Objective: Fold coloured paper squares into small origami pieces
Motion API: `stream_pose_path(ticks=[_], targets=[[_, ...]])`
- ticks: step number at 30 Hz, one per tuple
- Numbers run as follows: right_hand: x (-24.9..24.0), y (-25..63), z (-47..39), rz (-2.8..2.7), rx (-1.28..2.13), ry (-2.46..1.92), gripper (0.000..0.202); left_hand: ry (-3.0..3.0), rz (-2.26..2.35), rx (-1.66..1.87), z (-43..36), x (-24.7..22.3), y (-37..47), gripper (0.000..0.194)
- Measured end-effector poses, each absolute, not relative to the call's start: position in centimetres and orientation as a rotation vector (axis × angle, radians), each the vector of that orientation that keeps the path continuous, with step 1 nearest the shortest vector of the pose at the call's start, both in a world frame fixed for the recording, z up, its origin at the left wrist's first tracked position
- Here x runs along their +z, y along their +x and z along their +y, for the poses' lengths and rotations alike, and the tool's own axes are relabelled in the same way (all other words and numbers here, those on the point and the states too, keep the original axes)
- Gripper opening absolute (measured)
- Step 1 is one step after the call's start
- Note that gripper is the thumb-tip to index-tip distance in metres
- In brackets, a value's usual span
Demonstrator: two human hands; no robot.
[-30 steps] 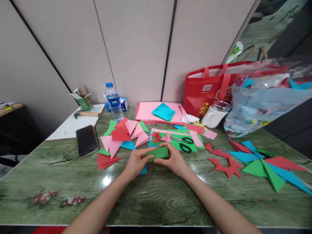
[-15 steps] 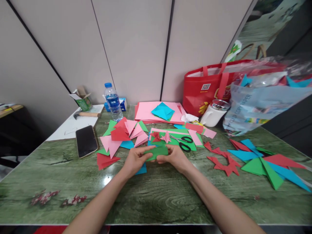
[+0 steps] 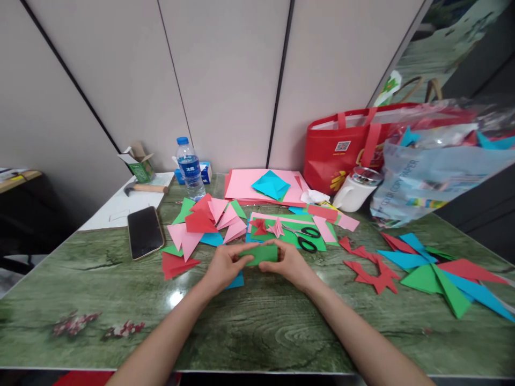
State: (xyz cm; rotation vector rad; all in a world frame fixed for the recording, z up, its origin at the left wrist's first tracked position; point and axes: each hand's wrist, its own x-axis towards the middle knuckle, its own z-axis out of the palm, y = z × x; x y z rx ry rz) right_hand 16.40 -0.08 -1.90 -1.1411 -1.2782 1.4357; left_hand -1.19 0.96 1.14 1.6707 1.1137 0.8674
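Note:
Between my two hands is a small green piece of paper (image 3: 260,255), held level a little above the table. My left hand (image 3: 226,266) pinches its left end with thumb and fingers. The right end is gripped by my right hand (image 3: 288,263). Just beyond lie black-handled scissors (image 3: 308,238), a small folded pink paper (image 3: 277,228) and a small folded red paper (image 3: 260,226), on green and pink sheets. A blue paper piece (image 3: 237,280) shows partly from under my left hand. Folded red, pink and green papers (image 3: 201,222) are heaped to the left.
On the left are a phone (image 3: 145,232), a hammer (image 3: 147,187) and a water bottle (image 3: 190,170). Pink sheets (image 3: 237,185) lie at the back. A white mug (image 3: 354,192), red bag (image 3: 325,150) and plastic bag (image 3: 434,177) stand right, behind red cut-outs (image 3: 376,276) and folded papers (image 3: 422,276).
The view has shifted slightly. Both hands keep their grip on the green paper, which looks a little more curved or tilted at its right end.

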Motion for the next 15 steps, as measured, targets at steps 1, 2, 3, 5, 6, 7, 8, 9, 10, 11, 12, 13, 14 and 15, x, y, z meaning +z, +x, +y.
stream_pose_path(ticks=[1,2,3,5,6,7,8,9,10,11,12,13,14,15], targets=[[-2.0,16.3,-0.1,-1.301,1.429,-1.167,0.039,1.686,1.100,0.862,0.9,1.2,-1.1,0.029],[-2.0,16.3,-0.2,-1.306,1.447,-1.173,0.035,1.676,1.076,0.860,0.9,1.2,-1.1,0.029],[-1.9,16.3,-0.2,-1.297,1.482,-1.162,0.033,1.644,1.044,0.859,0.8,1.1,-1.1,0.030],[-1.8,16.5,-0.2,-1.257,1.561,-1.112,0.033,1.555,0.974,0.852,0.9,1.0,-1.1,0.031],[-1.7,16.6,-0.2,-1.242,1.592,-1.083,0.034,1.517,0.940,0.849,0.9,0.8,-1.2,0.030],[-1.6,16.8,-0.2,-1.234,1.614,-1.059,0.036,1.494,0.913,0.848,0.9,0.7,-1.2,0.028],[-1.5,16.9,-0.2,-1.230,1.630,-1.045,0.036,1.488,0.895,0.845,1.0,0.6,-1.2,0.024],[-1.4,17.1,-0.1,-1.226,1.642,-1.041,0.036,1.492,0.887,0.844,1.0,0.5,-1.3,0.020],[-1.3,17.3,-0.1,-1.220,1.652,-1.044,0.036,1.494,0.887,0.848,1.1,0.4,-1.3,0.017],[-1.3,17.4,0.0,-1.212,1.660,-1.052,0.036,1.491,0.890,0.853,1.1,0.3,-1.3,0.015],[-1.2,17.6,0.0,-1.205,1.667,-1.059,0.035,1.483,0.897,0.859,1.2,0.4,-1.3,0.014],[-1.2,17.7,0.1,-1.201,1.674,-1.059,0.034,1.469,0.907,0.863,1.2,0.4,-1.2,0.015],[-1.1,17.9,0.1,-1.199,1.678,-1.052,0.033,1.454,0.918,0.868,1.2,0.5,-1.2,0.016],[-1.1,17.9,0.2,-1.199,1.679,-1.038,0.032,1.442,0.932,0.874,1.2,0.6,-1.1,0.017]])
